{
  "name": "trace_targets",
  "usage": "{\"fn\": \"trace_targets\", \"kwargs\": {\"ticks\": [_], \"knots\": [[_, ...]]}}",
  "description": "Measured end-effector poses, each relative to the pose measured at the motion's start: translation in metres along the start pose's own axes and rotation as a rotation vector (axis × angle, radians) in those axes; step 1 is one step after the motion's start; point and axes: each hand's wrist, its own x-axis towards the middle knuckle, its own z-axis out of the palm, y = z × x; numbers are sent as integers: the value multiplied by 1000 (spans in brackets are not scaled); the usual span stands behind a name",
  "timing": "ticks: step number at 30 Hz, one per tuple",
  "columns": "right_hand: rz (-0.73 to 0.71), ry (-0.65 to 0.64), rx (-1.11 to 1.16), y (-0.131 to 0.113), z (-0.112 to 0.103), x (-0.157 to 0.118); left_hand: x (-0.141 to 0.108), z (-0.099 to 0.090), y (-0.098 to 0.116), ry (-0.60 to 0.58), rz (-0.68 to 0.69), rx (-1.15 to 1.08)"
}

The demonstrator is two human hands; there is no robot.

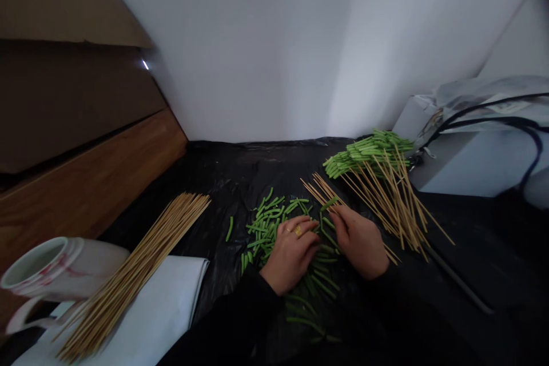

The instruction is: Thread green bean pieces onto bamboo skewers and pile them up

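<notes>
Cut green bean pieces [266, 223] lie in a loose pile on black plastic sheeting [223, 171]. My left hand [292, 249], with a gold ring, rests over the pile with its fingers curled; what its fingertips hold, if anything, is hidden. To its right, my right hand [359, 240] is closed on a few thin wooden skewers [325, 187], whose far ends point up and left. A green bean piece [329, 203] sits across these skewers beside the fingertips.
Skewered beans [369, 151] are stacked at the back right, their sticks fanning toward me. On the left, a skewer bundle [150, 251] leans over a mug [81, 266] and white paper [171, 291]. White wall behind; a box with cables [467, 154] at right.
</notes>
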Motion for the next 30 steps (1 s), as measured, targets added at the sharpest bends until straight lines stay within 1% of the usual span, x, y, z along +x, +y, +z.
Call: {"fn": "trace_targets", "kwargs": {"ticks": [2, 4, 6, 7, 9, 11, 12, 14, 17, 20, 25, 30], "knots": [[-4, 13, 23, -1, -1, 0, 2, -8, -4, 130, -92, -83], [-16, 30, 14, -3, -1, -1, 4, -16, -11, 256, -225, -198], [-45, 50, -20, -6, 1, -4, 5, -22, -19, 373, -396, -392], [-74, 58, -36, -8, 3, -5, 6, -24, -23, 410, -473, -523], [-160, 69, -54, -12, 6, -9, 7, -27, -28, 459, -589, -818], [-258, 68, -67, -15, 9, -13, 7, -29, -30, 479, -660, -1096], [-298, 65, -77, -17, 10, -14, 8, -30, -30, 480, -684, -1206], [-350, 59, -104, -19, 11, -17, 9, -32, -28, 466, -714, -1357], [-379, 73, -122, -21, 10, -18, 9, -34, -26, 442, -745, -1482], [-379, 98, -121, -21, 10, -18, 9, -34, -26, 429, -780, -1542], [-371, 124, -127, -21, 10, -18, 8, -33, -26, 411, -799, -1546], [-369, 130, -122, -20, 9, -18, 9, -33, -24, 430, -813, -1514]]}}
